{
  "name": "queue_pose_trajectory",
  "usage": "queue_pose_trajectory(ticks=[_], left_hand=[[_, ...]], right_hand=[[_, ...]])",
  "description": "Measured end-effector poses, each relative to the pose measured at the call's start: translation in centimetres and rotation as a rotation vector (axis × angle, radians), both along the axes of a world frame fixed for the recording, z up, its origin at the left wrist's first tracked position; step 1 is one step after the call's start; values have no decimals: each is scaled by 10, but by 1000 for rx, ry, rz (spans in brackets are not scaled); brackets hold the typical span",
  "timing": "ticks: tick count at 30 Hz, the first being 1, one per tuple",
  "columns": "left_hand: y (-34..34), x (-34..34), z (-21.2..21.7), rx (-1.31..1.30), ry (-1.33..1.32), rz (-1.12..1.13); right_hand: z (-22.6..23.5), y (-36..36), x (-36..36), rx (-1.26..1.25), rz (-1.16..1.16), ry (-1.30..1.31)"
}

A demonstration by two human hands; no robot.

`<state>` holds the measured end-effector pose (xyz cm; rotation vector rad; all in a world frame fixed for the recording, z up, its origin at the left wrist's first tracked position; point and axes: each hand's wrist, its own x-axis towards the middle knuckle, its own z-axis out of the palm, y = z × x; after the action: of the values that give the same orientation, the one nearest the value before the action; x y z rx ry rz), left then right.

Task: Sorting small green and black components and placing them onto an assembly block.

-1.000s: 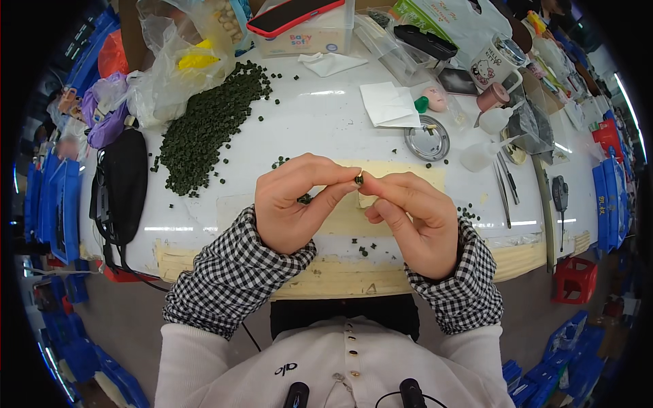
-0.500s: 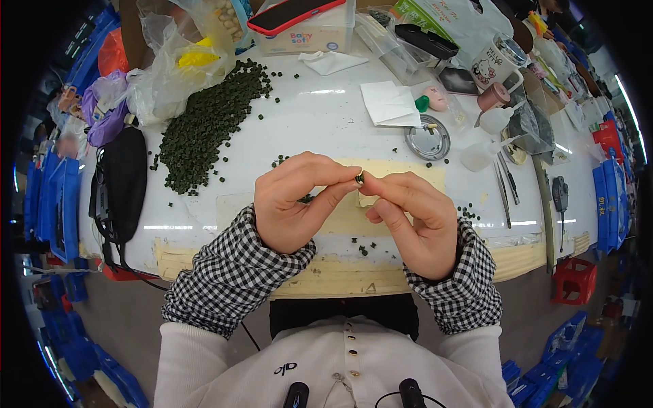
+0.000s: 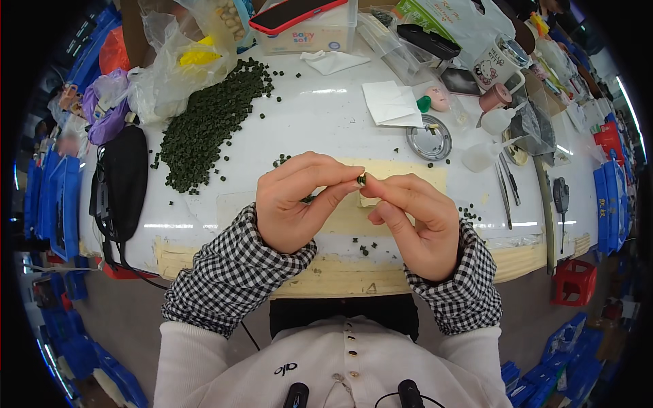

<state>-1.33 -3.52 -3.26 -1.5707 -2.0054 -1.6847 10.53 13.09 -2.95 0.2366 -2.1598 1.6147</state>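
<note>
Above the yellow mat [image 3: 408, 173], the left hand [image 3: 296, 204] and right hand [image 3: 415, 224] pinch one small dark green bead [image 3: 362, 179] between closed fingertips; a slack grip could drop it onto the bench [image 3: 320, 129].

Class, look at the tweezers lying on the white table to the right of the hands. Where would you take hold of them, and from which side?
Grip the tweezers around the middle of their thin shaft, coming down from above with thumb and finger on its two long sides. They lie flat, pointing away from the person, beside a long narrow tool, so a side-on sweep would likely knock it. The right hand is nearest.
</note>
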Motion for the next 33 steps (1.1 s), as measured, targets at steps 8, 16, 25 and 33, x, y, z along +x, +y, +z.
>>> queue_pose_trajectory(ticks=[8, 16, 25, 33], left_hand=[[0, -1, -1, 11, -11, -14], [-1, 1, 1, -26, 82, 1], [-1, -11, 7, -158, -29, -201], [2, -8, -13, -537, 165, -473]], right_hand=[[0, 1, 1, 36, -7, 7], [1, 2, 0, 299, -77, 156], [10, 18, 8, 358, -260, 216], [-14, 56, 61, 428, -484, -131]])
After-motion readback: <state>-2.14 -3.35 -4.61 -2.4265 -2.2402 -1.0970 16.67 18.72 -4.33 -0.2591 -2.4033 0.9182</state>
